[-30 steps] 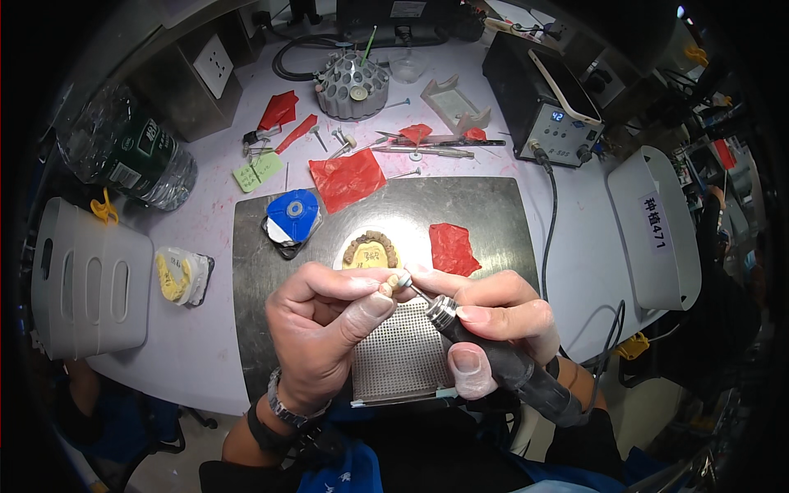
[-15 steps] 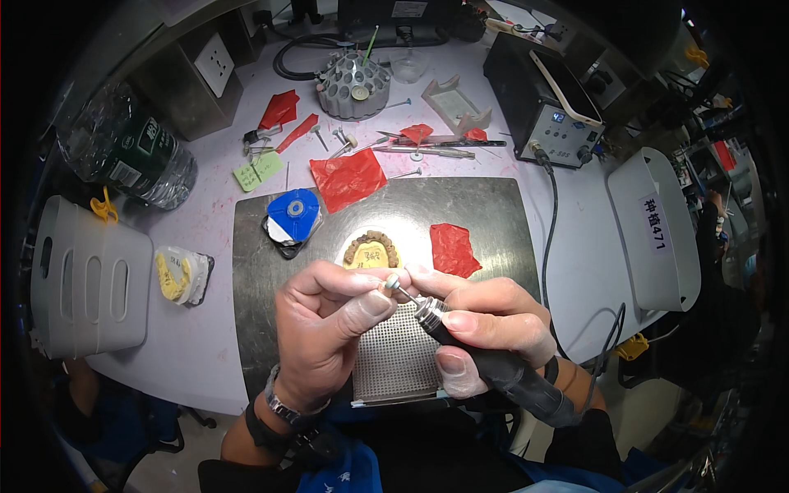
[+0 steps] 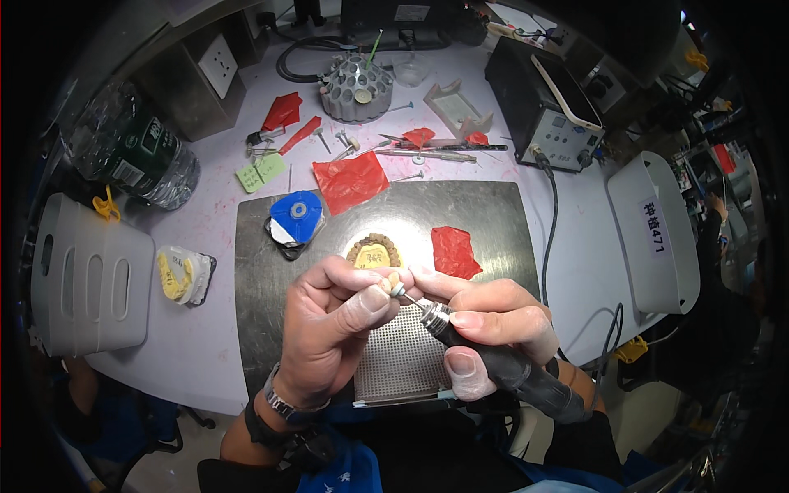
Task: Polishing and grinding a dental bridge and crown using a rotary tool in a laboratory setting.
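Pale wheel point(image 3: 399, 291) now sits lower beside the small tooth-coloured piece point(image 3: 393, 280) than half a second earlier, exposing more of it. Left hand point(image 3: 330, 316): thumb and fingertips pinched on the piece, between the hands. Right hand point(image 3: 503, 320): fingers closed around the black handpiece point(image 3: 511, 368). Just beyond the left fingertips, a dental cast point(image 3: 374, 256).

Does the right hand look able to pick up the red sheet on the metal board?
Probably not as things stand: the red sheet lies near and mostly uncovered, but the right hand is gripping the black handpiece.
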`<control>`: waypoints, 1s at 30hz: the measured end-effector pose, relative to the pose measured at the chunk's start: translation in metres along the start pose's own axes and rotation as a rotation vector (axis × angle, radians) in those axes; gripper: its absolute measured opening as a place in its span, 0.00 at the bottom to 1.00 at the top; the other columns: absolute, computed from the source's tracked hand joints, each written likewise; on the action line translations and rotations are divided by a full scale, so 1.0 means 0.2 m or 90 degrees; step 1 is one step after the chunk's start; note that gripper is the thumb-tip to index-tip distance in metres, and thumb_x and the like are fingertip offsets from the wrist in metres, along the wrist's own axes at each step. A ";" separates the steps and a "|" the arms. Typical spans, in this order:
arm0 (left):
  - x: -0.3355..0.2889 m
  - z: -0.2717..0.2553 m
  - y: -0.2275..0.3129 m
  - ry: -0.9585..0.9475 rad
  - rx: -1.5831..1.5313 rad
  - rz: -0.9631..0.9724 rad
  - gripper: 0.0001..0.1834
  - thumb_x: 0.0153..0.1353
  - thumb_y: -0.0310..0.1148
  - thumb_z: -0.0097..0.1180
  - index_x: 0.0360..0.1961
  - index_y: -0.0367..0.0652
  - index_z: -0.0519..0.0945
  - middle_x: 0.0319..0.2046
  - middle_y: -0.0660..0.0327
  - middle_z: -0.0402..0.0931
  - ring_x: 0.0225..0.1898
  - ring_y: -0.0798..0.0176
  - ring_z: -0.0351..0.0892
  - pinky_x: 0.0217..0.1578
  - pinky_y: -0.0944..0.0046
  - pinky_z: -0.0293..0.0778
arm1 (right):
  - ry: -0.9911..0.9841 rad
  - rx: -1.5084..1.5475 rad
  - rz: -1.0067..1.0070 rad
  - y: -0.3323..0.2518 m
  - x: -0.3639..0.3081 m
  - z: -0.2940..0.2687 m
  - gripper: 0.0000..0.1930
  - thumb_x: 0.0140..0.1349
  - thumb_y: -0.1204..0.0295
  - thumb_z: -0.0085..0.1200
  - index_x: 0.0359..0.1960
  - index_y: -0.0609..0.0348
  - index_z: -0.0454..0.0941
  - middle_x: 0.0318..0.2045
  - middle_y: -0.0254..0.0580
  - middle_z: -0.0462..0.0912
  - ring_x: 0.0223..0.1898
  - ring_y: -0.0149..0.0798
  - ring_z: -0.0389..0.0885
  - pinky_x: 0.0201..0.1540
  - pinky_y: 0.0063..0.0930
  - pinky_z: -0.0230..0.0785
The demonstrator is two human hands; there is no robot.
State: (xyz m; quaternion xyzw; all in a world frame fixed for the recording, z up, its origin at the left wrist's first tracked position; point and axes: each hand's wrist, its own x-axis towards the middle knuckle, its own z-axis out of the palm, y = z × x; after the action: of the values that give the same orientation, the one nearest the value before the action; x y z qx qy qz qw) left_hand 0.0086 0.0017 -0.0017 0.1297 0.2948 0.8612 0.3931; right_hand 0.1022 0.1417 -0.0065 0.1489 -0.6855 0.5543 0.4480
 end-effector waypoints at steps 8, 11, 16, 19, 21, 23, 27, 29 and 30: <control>0.01 -0.01 0.01 -0.030 -0.002 -0.015 0.05 0.61 0.21 0.54 0.38 0.35 0.73 0.41 0.46 0.79 0.44 0.59 0.81 0.44 0.68 0.79 | 0.006 0.027 0.026 -0.01 0.00 -0.02 0.15 0.54 0.80 0.62 0.42 0.62 0.73 0.41 0.57 0.80 0.45 0.51 0.83 0.44 0.32 0.80; 0.01 -0.01 0.01 -0.040 -0.008 -0.016 0.05 0.61 0.21 0.54 0.39 0.35 0.73 0.41 0.46 0.79 0.44 0.59 0.81 0.44 0.68 0.79 | -0.023 -0.011 -0.019 0.00 0.00 -0.02 0.15 0.54 0.80 0.62 0.42 0.62 0.72 0.41 0.59 0.80 0.46 0.52 0.82 0.44 0.33 0.79; 0.01 -0.01 0.01 -0.040 -0.008 -0.017 0.06 0.62 0.21 0.54 0.39 0.34 0.72 0.41 0.45 0.78 0.44 0.58 0.81 0.45 0.67 0.79 | -0.003 0.004 -0.010 0.00 -0.01 -0.02 0.15 0.54 0.79 0.62 0.41 0.63 0.72 0.40 0.58 0.80 0.46 0.53 0.82 0.44 0.34 0.79; 0.00 -0.01 0.01 -0.028 -0.001 -0.018 0.06 0.62 0.21 0.54 0.39 0.34 0.72 0.42 0.44 0.78 0.44 0.58 0.81 0.45 0.66 0.79 | -0.013 0.022 0.000 0.00 0.01 -0.02 0.14 0.54 0.79 0.62 0.41 0.63 0.73 0.40 0.58 0.80 0.45 0.52 0.83 0.44 0.34 0.79; 0.01 -0.01 0.01 -0.043 -0.008 -0.015 0.05 0.62 0.21 0.54 0.39 0.34 0.72 0.42 0.44 0.78 0.44 0.58 0.81 0.45 0.66 0.79 | -0.007 0.018 0.005 0.00 -0.01 -0.02 0.14 0.54 0.79 0.62 0.41 0.63 0.73 0.40 0.58 0.80 0.45 0.52 0.83 0.44 0.34 0.79; 0.00 -0.01 0.01 -0.034 -0.005 -0.015 0.05 0.62 0.21 0.54 0.39 0.34 0.72 0.42 0.44 0.78 0.44 0.58 0.81 0.45 0.67 0.79 | 0.000 0.012 0.009 -0.01 0.00 -0.02 0.14 0.54 0.79 0.62 0.41 0.62 0.73 0.40 0.59 0.80 0.45 0.52 0.83 0.43 0.34 0.79; 0.00 -0.01 0.01 -0.038 -0.005 -0.007 0.06 0.61 0.21 0.54 0.39 0.34 0.73 0.42 0.44 0.78 0.44 0.58 0.81 0.45 0.67 0.80 | -0.010 0.005 -0.008 0.00 0.01 -0.01 0.14 0.53 0.79 0.62 0.41 0.63 0.73 0.39 0.58 0.80 0.44 0.51 0.83 0.42 0.32 0.80; 0.00 -0.01 0.01 -0.024 0.000 -0.007 0.05 0.62 0.21 0.54 0.39 0.33 0.73 0.41 0.44 0.78 0.44 0.58 0.81 0.45 0.68 0.80 | -0.008 -0.001 -0.025 0.00 0.01 -0.02 0.14 0.54 0.79 0.62 0.41 0.63 0.73 0.39 0.58 0.80 0.44 0.51 0.83 0.42 0.32 0.80; 0.00 0.00 0.01 -0.011 0.004 -0.007 0.05 0.62 0.21 0.54 0.38 0.33 0.73 0.41 0.44 0.78 0.44 0.58 0.81 0.45 0.68 0.80 | -0.010 0.013 -0.013 0.00 0.01 -0.02 0.14 0.54 0.79 0.62 0.41 0.63 0.73 0.39 0.58 0.80 0.44 0.51 0.83 0.42 0.32 0.80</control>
State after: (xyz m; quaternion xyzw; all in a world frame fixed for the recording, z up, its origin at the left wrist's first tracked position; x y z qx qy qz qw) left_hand 0.0075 0.0004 -0.0016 0.1365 0.2951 0.8569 0.4000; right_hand 0.1032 0.1457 -0.0056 0.1647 -0.6816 0.5558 0.4466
